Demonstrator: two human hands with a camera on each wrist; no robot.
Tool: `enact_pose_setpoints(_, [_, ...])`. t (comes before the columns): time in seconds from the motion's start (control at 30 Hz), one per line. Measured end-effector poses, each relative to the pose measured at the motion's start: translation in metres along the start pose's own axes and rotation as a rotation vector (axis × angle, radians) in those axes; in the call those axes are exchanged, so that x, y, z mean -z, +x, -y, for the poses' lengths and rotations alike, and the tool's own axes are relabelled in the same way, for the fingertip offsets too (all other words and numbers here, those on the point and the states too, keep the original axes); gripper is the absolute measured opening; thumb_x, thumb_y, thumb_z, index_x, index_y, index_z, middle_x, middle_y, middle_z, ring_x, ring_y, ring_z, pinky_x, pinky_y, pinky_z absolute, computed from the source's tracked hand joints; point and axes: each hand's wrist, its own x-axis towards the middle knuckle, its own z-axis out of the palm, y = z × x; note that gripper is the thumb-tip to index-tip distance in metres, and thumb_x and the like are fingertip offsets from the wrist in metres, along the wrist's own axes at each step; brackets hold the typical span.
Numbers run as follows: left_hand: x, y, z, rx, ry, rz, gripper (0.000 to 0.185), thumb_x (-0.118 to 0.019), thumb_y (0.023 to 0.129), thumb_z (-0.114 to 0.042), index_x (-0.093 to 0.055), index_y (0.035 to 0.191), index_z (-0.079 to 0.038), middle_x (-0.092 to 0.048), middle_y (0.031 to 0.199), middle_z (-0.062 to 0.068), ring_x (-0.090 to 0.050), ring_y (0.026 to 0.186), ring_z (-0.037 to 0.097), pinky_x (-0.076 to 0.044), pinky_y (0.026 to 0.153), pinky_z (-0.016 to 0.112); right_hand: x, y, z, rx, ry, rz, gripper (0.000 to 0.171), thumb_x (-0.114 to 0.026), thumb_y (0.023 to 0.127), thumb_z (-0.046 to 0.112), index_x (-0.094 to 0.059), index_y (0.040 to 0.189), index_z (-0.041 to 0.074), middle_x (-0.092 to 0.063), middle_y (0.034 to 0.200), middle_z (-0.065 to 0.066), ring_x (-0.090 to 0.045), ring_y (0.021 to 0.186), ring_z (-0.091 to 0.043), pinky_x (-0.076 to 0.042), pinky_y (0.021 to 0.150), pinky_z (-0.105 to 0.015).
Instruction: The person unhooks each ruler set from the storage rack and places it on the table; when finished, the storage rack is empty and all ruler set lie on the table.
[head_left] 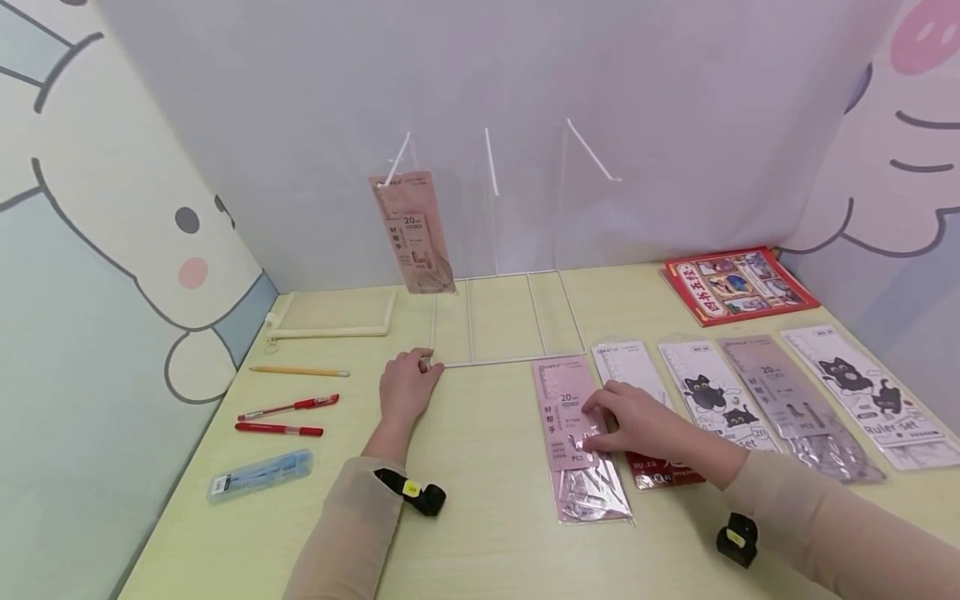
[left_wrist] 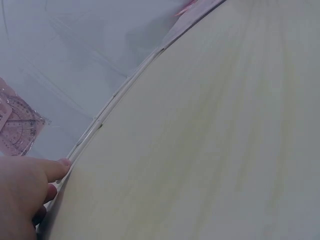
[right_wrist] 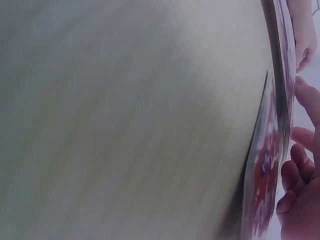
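My left hand (head_left: 405, 385) holds the near left corner of a white wire display rack (head_left: 517, 360); in the left wrist view a fingertip (left_wrist: 65, 163) is right at the thin white wire. Three prongs stick out from the rack's upper part, and a pink ruler set packet (head_left: 415, 237) hangs from the left one. My right hand (head_left: 637, 425) is over another pink ruler set packet (head_left: 566, 417), lying flat at the rack's near right corner. Thumb and forefinger are spread on its face. Under this hand, a white and dark red ruler packet (head_left: 626, 362) is partly hidden.
To the right lie cat-print ruler packets (head_left: 708, 383) and another pink packet (head_left: 783, 392). Behind them is a red book (head_left: 738, 285). At left lie a mesh pouch (head_left: 333, 313), a pencil (head_left: 300, 371), two red pens (head_left: 279, 429) and a blue plastic case (head_left: 260, 475).
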Motion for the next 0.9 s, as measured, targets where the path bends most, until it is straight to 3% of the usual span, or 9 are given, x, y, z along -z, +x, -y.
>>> enact_pose_setpoints(0.23, [0.001, -0.001, 0.001, 0.005, 0.000, -0.006, 0.037, -0.061, 0.090, -0.035, -0.063, 0.118, -0.012, -0.053, 0.082, 0.000, -0.048, 0.086, 0.027, -0.037, 0.076, 0.041, 0.012, 0.019, 0.004, -0.038, 0.093, 0.022, 0.051, -0.073, 0.078, 0.043, -0.060, 0.116, 0.012, -0.052, 0.095, 0.002, -0.050, 0.081, -0.012, -0.045, 0.071, -0.030])
enact_pose_setpoints(0.5, [-0.002, -0.001, 0.003, 0.013, -0.010, -0.002, 0.037, -0.060, 0.090, -0.037, -0.063, 0.118, -0.014, -0.053, 0.084, 0.001, -0.048, 0.088, 0.027, -0.037, 0.076, 0.039, 0.022, 0.076, 0.012, -0.032, 0.112, -0.016, 0.052, -0.067, 0.086, 0.036, -0.053, 0.130, 0.013, -0.053, 0.112, -0.009, -0.053, 0.099, -0.023, -0.046, 0.082, -0.041])
enact_pose_setpoints(0.9, [0.000, 0.002, 0.000, 0.003, 0.000, -0.004, 0.036, -0.061, 0.089, -0.035, -0.064, 0.118, -0.013, -0.053, 0.080, -0.001, -0.050, 0.086, 0.026, -0.038, 0.076, 0.039, 0.030, 0.172, 0.040, 0.074, 0.114, -0.061, 0.064, -0.065, 0.088, 0.036, -0.038, 0.143, 0.016, -0.035, 0.144, -0.014, -0.031, 0.132, -0.032, -0.028, 0.104, -0.049])
